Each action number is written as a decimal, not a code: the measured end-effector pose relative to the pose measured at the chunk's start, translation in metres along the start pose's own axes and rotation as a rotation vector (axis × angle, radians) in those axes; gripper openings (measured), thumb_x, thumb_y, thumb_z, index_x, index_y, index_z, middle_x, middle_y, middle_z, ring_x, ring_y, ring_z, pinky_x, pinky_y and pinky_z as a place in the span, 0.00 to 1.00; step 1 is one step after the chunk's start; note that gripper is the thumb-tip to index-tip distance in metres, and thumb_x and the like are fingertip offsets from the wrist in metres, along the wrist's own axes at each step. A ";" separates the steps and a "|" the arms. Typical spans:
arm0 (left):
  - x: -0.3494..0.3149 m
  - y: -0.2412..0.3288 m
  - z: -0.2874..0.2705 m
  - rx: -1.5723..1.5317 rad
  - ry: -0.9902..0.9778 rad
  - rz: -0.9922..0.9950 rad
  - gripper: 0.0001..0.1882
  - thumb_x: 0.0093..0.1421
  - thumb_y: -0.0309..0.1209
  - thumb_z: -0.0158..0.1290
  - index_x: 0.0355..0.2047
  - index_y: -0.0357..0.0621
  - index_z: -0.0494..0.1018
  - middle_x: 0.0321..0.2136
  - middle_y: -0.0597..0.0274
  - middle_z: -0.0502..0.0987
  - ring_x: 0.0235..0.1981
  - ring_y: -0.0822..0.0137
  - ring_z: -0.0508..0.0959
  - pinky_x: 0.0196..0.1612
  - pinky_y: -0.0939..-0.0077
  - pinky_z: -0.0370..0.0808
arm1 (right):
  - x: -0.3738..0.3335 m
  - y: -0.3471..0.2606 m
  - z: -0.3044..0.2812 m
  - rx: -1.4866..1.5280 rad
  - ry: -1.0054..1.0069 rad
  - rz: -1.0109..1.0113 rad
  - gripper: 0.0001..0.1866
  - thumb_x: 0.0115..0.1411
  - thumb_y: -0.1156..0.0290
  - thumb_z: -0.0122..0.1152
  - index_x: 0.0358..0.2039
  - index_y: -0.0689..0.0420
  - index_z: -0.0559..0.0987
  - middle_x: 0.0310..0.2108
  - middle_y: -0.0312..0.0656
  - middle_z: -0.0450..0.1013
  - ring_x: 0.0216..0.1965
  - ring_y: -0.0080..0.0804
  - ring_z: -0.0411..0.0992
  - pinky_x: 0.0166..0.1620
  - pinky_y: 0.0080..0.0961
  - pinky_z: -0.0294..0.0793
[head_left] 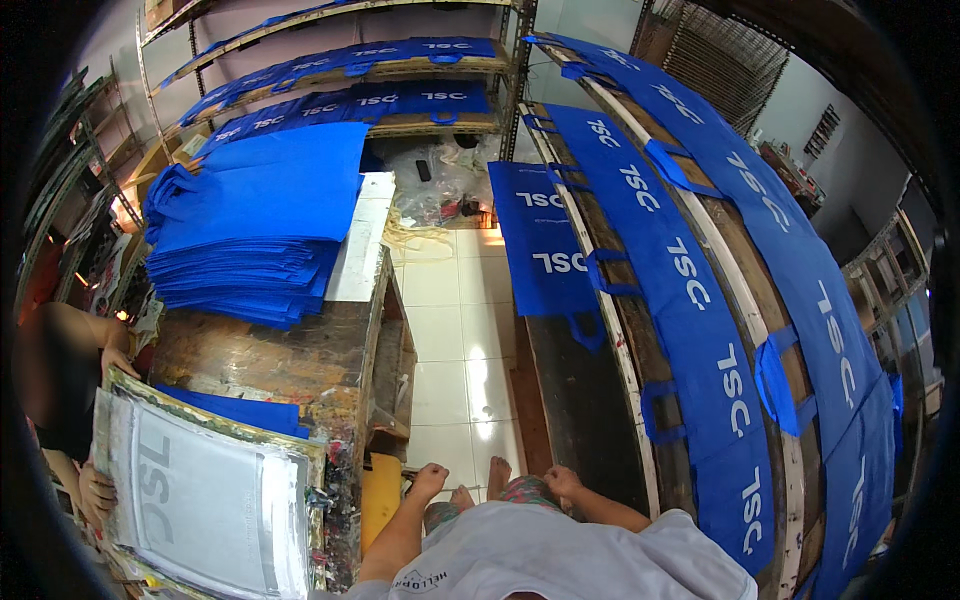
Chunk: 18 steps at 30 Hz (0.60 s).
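Observation:
My left hand hangs low in front of my body with its fingers curled in and nothing visible in them. It is nearest to a yellow panel at the worktable's side. My right hand, also loosely closed, is beside my thigh, close to a dark lower shelf. To the left, a printing screen in a frame lies on the wooden table, over part of a blue bag. Another person's hands hold the frame's left side.
A thick stack of blue bags sits at the table's far end. Printed blue bags line the long tiered rack on my right, and more lie on the back shelves. Between table and rack runs a tiled floor; plastic wrapping lies beyond.

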<state>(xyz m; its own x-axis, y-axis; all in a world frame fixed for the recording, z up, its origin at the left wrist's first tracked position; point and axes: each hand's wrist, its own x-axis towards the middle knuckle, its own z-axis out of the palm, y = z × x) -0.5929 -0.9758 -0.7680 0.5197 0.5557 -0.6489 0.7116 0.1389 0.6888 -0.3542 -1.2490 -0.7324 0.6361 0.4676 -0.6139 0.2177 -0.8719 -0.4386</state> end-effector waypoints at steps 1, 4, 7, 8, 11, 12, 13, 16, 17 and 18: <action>0.000 -0.005 0.003 -0.013 -0.015 0.003 0.21 0.53 0.41 0.52 0.40 0.38 0.76 0.39 0.47 0.78 0.43 0.56 0.77 0.48 0.67 0.71 | -0.005 -0.004 0.007 0.005 -0.005 -0.009 0.19 0.55 0.57 0.56 0.41 0.56 0.78 0.42 0.50 0.75 0.47 0.45 0.72 0.50 0.34 0.70; -0.002 -0.018 0.014 0.007 -0.052 -0.001 0.22 0.54 0.42 0.52 0.41 0.38 0.75 0.40 0.47 0.78 0.44 0.55 0.77 0.49 0.66 0.71 | -0.017 -0.013 0.016 0.046 -0.014 -0.036 0.19 0.56 0.57 0.55 0.40 0.58 0.78 0.42 0.50 0.74 0.47 0.46 0.72 0.50 0.34 0.70; -0.019 -0.001 0.013 0.130 -0.106 0.001 0.22 0.54 0.42 0.52 0.42 0.38 0.75 0.42 0.47 0.77 0.45 0.54 0.76 0.50 0.66 0.71 | -0.019 -0.008 0.023 0.101 -0.033 -0.033 0.19 0.56 0.57 0.55 0.40 0.59 0.77 0.43 0.51 0.74 0.46 0.46 0.72 0.49 0.35 0.70; -0.020 -0.002 0.011 0.130 -0.103 0.002 0.22 0.54 0.42 0.51 0.42 0.38 0.75 0.42 0.47 0.77 0.46 0.54 0.76 0.50 0.66 0.70 | -0.018 -0.007 0.025 0.118 -0.042 -0.033 0.19 0.57 0.57 0.54 0.40 0.59 0.77 0.43 0.51 0.74 0.46 0.45 0.72 0.49 0.35 0.70; -0.022 -0.011 0.005 0.111 -0.065 -0.001 0.23 0.54 0.43 0.51 0.43 0.38 0.75 0.42 0.47 0.77 0.46 0.54 0.76 0.50 0.66 0.70 | -0.024 -0.022 0.016 0.078 -0.059 -0.040 0.19 0.57 0.58 0.53 0.42 0.59 0.77 0.43 0.51 0.74 0.46 0.44 0.72 0.49 0.35 0.70; -0.022 -0.018 0.002 0.095 -0.038 -0.005 0.23 0.54 0.43 0.51 0.43 0.38 0.75 0.41 0.47 0.77 0.45 0.54 0.76 0.50 0.66 0.70 | -0.028 -0.030 0.010 0.108 -0.078 -0.019 0.19 0.57 0.58 0.53 0.42 0.59 0.76 0.43 0.51 0.74 0.46 0.44 0.72 0.49 0.35 0.70; -0.020 -0.024 0.001 0.080 -0.014 -0.004 0.23 0.54 0.43 0.51 0.43 0.38 0.75 0.41 0.47 0.77 0.45 0.54 0.76 0.50 0.66 0.70 | -0.032 -0.037 0.003 0.139 -0.092 0.004 0.19 0.58 0.58 0.53 0.42 0.59 0.76 0.43 0.51 0.74 0.46 0.44 0.72 0.49 0.35 0.70; -0.017 -0.039 -0.003 0.031 0.059 -0.034 0.23 0.54 0.42 0.51 0.43 0.38 0.74 0.39 0.46 0.77 0.45 0.53 0.76 0.49 0.65 0.70 | -0.019 -0.040 -0.005 0.108 -0.105 -0.014 0.19 0.58 0.59 0.53 0.43 0.59 0.76 0.43 0.51 0.74 0.47 0.45 0.72 0.50 0.35 0.70; -0.017 -0.044 -0.004 0.083 0.105 0.008 0.22 0.53 0.42 0.52 0.41 0.37 0.75 0.36 0.47 0.78 0.41 0.56 0.77 0.46 0.66 0.71 | -0.011 -0.038 -0.007 0.075 -0.106 -0.032 0.19 0.58 0.59 0.53 0.43 0.58 0.76 0.43 0.51 0.74 0.47 0.46 0.71 0.50 0.35 0.69; -0.018 -0.049 -0.005 0.069 0.093 -0.018 0.21 0.53 0.42 0.52 0.40 0.37 0.75 0.34 0.49 0.78 0.39 0.58 0.77 0.44 0.67 0.72 | -0.006 -0.037 -0.009 0.063 -0.094 -0.066 0.18 0.58 0.59 0.53 0.43 0.58 0.76 0.43 0.51 0.74 0.47 0.46 0.71 0.50 0.35 0.70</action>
<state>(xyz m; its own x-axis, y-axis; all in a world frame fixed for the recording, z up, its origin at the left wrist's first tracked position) -0.6392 -0.9886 -0.7886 0.4627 0.6275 -0.6262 0.7531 0.0945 0.6511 -0.3589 -1.2212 -0.7069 0.5494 0.5379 -0.6394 0.2078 -0.8291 -0.5190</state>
